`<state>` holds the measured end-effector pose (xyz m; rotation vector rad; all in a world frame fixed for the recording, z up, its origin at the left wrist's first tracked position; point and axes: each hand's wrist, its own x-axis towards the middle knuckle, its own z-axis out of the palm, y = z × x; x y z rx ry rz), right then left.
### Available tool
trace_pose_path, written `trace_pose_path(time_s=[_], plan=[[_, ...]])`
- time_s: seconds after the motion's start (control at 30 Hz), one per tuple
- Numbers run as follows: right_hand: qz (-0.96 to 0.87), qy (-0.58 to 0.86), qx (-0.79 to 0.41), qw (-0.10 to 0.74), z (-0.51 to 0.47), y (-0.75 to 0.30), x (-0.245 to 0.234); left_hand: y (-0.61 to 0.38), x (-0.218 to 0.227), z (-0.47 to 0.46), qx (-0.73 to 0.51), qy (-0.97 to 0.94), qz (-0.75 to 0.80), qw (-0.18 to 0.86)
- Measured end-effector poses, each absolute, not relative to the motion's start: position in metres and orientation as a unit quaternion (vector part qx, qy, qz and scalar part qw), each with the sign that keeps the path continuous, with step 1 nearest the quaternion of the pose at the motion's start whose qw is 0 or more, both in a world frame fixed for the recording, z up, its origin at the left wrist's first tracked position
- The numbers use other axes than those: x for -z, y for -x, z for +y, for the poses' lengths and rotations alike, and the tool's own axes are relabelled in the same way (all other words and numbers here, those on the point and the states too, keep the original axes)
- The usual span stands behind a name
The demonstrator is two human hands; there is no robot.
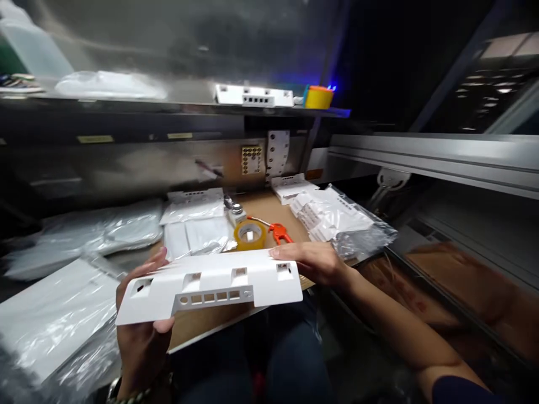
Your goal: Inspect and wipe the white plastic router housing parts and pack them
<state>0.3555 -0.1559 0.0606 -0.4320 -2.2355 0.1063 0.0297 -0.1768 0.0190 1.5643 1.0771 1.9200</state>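
A white plastic housing panel [219, 269] with a row of square port cutouts is held up in front of me, above the brown work surface. My left hand [141, 314] grips its left end, thumb at the lower edge and fingers behind. At the right end, my right hand [318, 261] has its thumb on the top edge; its other fingers are partly hidden behind the panel. Just beyond the panel lie a roll of yellow tape [250, 234] and orange-handled cutters [279, 231].
Bagged white parts lie at left [59, 308], at the back [197, 230] and at right [332, 213]. A similar white panel [255, 95] and a yellow container [319, 97] sit on the metal shelf [189, 106]. A grey metal rail [442, 160] runs along the right.
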Motion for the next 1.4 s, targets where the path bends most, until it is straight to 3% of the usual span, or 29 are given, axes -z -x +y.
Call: trace_pose_path(time_s=[0.2,0.37,0.73,1.03,1.1,1.17,1.27,1.33,1.4], plan=[[-0.848,0.206,-0.061,0.485,-0.147,-0.324,-0.023,-0.010,-0.008,-0.187,-0.735,-0.537,0.358,0.206],[-0.796,0.262,-0.105,0.535,-0.154,-0.315,0.003,-0.013,-0.008,-0.197,-0.694,-0.554,0.403,0.222],[-0.723,0.334,-0.212,0.566,-0.170,-0.333,0.048,-0.039,-0.009,-0.206,-0.677,-0.552,0.416,0.255],[-0.679,0.342,-0.201,0.617,-0.184,-0.348,0.062,-0.046,0.001,-0.202,-0.644,-0.597,0.379,0.291],[-0.684,0.337,-0.173,0.624,-0.186,-0.349,0.060,-0.049,0.002,-0.201,-0.680,-0.528,0.370,0.350],[-0.698,0.328,-0.134,0.622,-0.189,-0.351,0.056,-0.048,0.001,-0.198,-0.690,-0.402,0.358,0.484],[-0.735,0.308,-0.095,0.597,-0.190,-0.353,0.051,-0.041,0.001,-0.191,-0.570,-0.283,0.320,0.702],[-0.754,0.304,-0.084,0.577,-0.188,-0.353,0.051,-0.037,0.002,-0.188,-0.506,-0.285,0.285,0.763],[-0.739,0.329,-0.087,0.581,-0.184,-0.352,0.053,-0.036,0.004,-0.187,-0.513,-0.292,0.274,0.760]])
